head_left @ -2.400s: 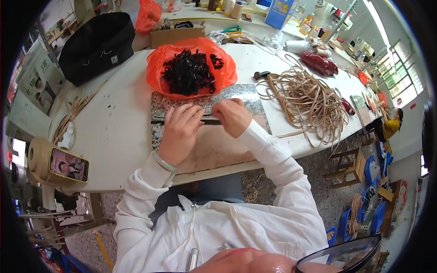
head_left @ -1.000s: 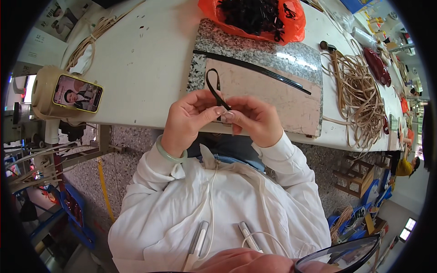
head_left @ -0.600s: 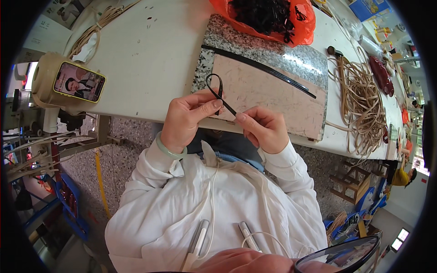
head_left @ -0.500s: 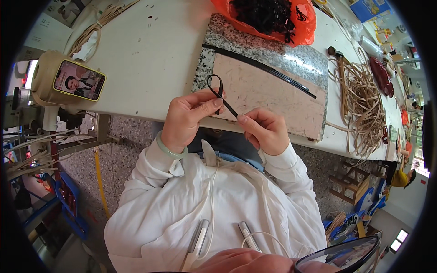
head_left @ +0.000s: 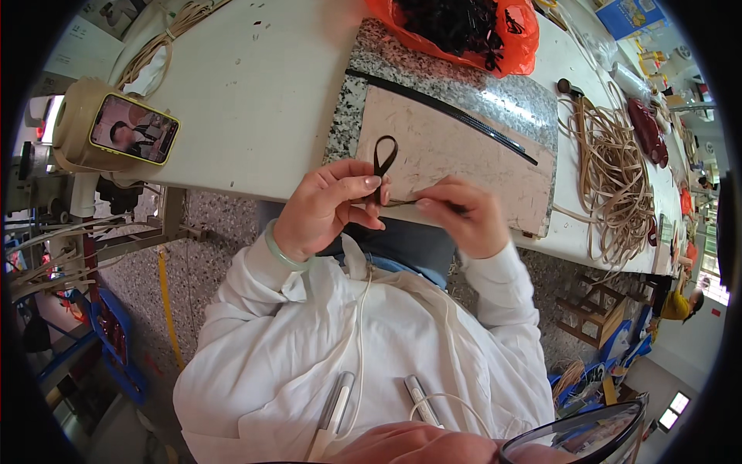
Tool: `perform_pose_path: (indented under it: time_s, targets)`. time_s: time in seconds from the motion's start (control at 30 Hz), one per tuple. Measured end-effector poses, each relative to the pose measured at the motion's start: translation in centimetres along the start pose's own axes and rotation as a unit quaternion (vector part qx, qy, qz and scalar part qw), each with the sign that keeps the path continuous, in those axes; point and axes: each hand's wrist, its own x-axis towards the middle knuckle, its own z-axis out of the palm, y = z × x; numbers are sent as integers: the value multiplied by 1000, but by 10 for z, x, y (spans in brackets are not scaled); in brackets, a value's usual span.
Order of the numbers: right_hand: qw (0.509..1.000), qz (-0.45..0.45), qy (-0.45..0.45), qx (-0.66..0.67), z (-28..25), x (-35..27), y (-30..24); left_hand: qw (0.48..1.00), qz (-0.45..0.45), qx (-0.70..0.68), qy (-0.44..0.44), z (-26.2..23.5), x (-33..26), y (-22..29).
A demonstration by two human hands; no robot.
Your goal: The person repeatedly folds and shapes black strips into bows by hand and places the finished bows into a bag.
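Now: Black Loop Pinched Between Two Hands

Left hand [head_left: 328, 203] clamps a black looped strip [head_left: 383, 158] upright; right hand [head_left: 464, 216] is closed on its tail. Both hover at the tabletop's [head_left: 255, 85] near edge, over the stone slab [head_left: 456, 147].

We note bare desk [head_left: 255, 93] left of the stone slab [head_left: 433, 147]; phone stand [head_left: 116, 131] blocks the left edge, cord coil [head_left: 618, 178] the right, orange bag [head_left: 464, 31] the far edge.
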Motion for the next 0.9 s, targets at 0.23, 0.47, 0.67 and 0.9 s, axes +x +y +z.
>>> perform_pose_path:
  time_s: [0.23, 0.47, 0.67, 0.9]
  targets:
    - [951, -191, -153, -190, -26, 45, -61, 960, -165, 214, -73, 9, -5, 12]
    - [997, -32, -71, 1, -2, 26, -20, 977, 11, 211, 17, 6, -10, 6]
    - [981, 126, -53, 138, 7, 13, -21, 979, 68, 179, 66, 9, -3, -5]
    - [925, 146, -95, 339, 2, 13, -18, 980, 47, 176, 83, 5, 2, -7]
